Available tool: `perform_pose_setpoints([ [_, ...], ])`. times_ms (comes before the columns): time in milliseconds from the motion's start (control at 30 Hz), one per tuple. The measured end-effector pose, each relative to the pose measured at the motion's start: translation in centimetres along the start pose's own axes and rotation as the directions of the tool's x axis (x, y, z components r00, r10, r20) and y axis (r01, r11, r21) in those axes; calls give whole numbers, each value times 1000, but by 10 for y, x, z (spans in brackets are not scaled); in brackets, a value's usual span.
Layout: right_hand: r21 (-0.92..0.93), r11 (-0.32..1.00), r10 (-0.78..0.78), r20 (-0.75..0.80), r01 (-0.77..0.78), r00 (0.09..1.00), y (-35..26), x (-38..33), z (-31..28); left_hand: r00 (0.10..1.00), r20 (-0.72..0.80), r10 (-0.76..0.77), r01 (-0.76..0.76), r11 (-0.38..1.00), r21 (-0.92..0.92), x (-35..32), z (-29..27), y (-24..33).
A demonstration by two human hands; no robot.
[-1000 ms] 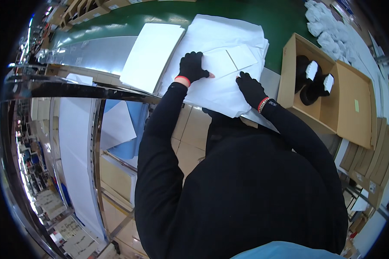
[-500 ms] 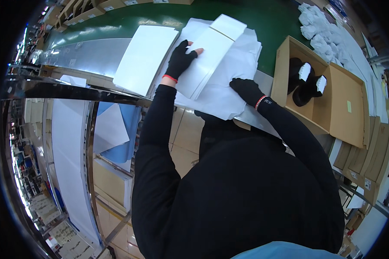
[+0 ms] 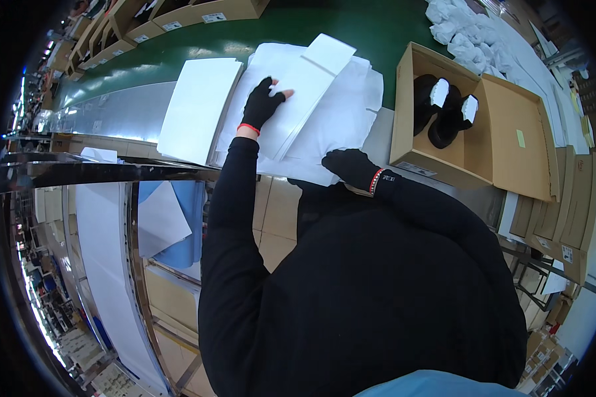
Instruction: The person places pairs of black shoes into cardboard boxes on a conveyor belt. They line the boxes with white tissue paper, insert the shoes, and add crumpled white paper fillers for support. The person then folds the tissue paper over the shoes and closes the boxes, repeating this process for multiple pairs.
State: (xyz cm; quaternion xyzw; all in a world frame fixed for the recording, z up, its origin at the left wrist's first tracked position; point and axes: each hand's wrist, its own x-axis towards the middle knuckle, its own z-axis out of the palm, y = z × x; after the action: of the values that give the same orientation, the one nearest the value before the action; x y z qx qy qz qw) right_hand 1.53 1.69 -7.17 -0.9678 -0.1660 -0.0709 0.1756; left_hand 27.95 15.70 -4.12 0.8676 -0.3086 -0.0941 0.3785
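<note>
My left hand (image 3: 263, 106), in a black fingerless glove, rests with fingers apart on long folded white sheets (image 3: 309, 86). Beneath these sheets spreads a wider pile of thin white tissue paper (image 3: 351, 112). At the near right edge of that pile, my right hand (image 3: 354, 169), also black-gloved, is closed with curled fingers on the tissue paper; its fingertips are partly hidden. To the right stands an open brown shoe box (image 3: 473, 175) holding a pair of black shoes (image 3: 447, 122) with white paper stuffing at their openings.
A stack of white sheets (image 3: 198, 109) lies left of the tissue pile. Crumpled white paper (image 3: 467, 40) is heaped at the far right. A metal rail (image 3: 106, 173) runs at the left, above shelves with blue and white sheets (image 3: 182, 225). Brown cartons (image 3: 569, 212) stand at the right.
My right hand has drawn nearer my body and leftward, to the near edge of the tissue paper. My left hand stays on the folded sheets. The whole view has shifted slightly.
</note>
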Motion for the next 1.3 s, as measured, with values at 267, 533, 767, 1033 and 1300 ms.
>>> perform_pose_setpoints([
  [267, 281, 945, 232, -218, -167, 948, -36, -40, -135, 950, -300, 86, 4, 958, 287, -37, 40, -47],
  [533, -81, 807, 578, -97, -585, 810, 23, -157, -158, 934, -355, 36, 214, 740, 638, -78, 36, -35],
  [767, 63, 881, 458, 140, -469, 878, -8, -141, -133, 922, -257, 290, -299, 954, 4, -61, 35, 115],
  [1033, 129, 909, 390, 79, -397, 917, -23, -132, -103, 799, 278, 533, -557, 831, 7, -64, 119, 256],
  [1300, 133, 894, 436, -33, -429, 899, -15, -138, -86, 812, 293, 505, -516, 856, -43, -51, 149, 304],
])
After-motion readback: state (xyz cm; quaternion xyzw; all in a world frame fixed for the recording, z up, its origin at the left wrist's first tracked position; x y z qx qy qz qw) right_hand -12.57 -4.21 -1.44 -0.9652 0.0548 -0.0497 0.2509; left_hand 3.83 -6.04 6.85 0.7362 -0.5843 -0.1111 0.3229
